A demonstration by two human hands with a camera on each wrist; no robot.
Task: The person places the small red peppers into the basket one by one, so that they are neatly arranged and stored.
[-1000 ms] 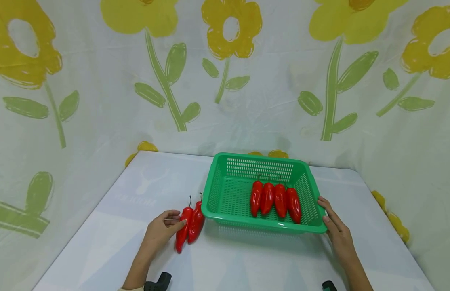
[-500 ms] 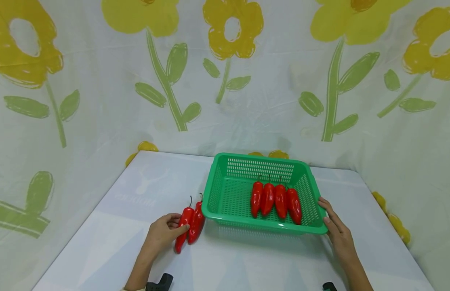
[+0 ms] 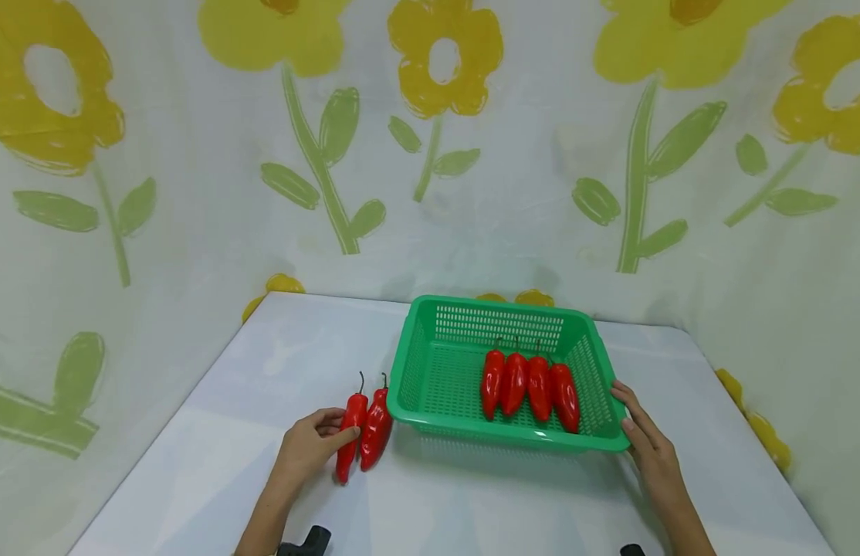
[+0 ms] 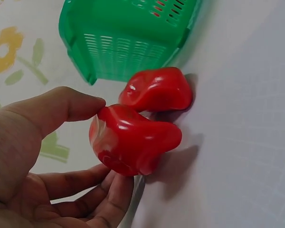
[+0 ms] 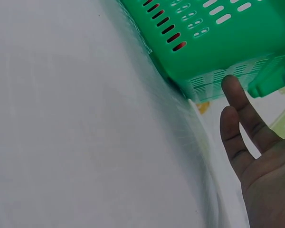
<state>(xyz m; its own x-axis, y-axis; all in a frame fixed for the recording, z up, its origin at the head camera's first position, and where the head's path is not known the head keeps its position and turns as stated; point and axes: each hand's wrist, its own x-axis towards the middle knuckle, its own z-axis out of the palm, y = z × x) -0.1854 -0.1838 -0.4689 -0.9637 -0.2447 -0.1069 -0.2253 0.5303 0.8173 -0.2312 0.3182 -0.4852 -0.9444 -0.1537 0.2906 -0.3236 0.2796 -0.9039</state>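
My left hand (image 3: 306, 446) pinches a glossy red chili pepper (image 3: 347, 454) between thumb and fingers. In the left wrist view the thumb lies on one side of this pepper (image 4: 140, 135), its shadow falling on the table beside it. Just to its right lies a second red chili pepper (image 3: 377, 434), close to the green plastic basket (image 3: 499, 438). Several red peppers (image 3: 515, 384) lie side by side in the basket's right half. At the basket's right side my right hand (image 3: 651, 455) touches the rim, fingers mostly extended; its thumb is hidden in the right wrist view.
The pale table (image 3: 458, 510) carries the basket and peppers. Behind it hangs a flower-printed cloth (image 3: 499, 224), which also rises along both sides. Part of a black device (image 3: 306, 542) shows at the left wrist.
My left thumb has closed onto the nearer pepper, and the fingers now hold it. That pepper has tilted slightly away from its neighbour. The right hand and basket stay in place.
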